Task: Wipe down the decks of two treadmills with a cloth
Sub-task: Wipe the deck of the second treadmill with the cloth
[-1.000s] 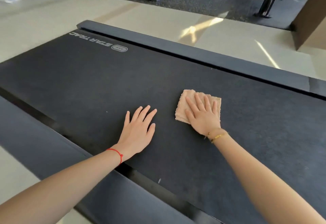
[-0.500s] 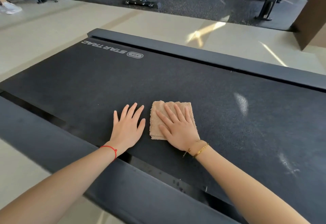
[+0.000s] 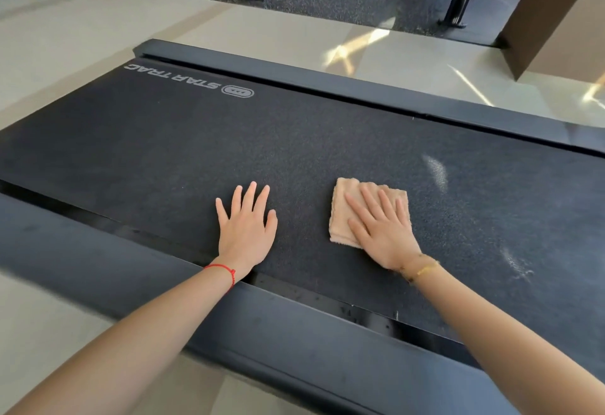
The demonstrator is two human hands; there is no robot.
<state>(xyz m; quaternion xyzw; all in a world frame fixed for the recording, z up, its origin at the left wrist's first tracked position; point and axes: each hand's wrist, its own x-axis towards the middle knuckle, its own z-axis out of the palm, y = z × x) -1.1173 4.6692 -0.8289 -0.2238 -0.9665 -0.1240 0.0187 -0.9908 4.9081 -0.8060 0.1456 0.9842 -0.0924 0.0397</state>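
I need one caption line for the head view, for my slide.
Right hand presses folded cloth on treadmill belt; left hand rests flat beside it.

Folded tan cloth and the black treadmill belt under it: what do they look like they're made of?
The folded tan cloth under the right hand looks like soft terry or microfibre: fuzzy nap, ragged fluffy edges, matte. The black treadmill belt seems rubberised, with a fine pebbled, matte grain and pale scuffs towards the right. The black side rail looks like smooth hard plastic or coated metal; I cannot tell which.
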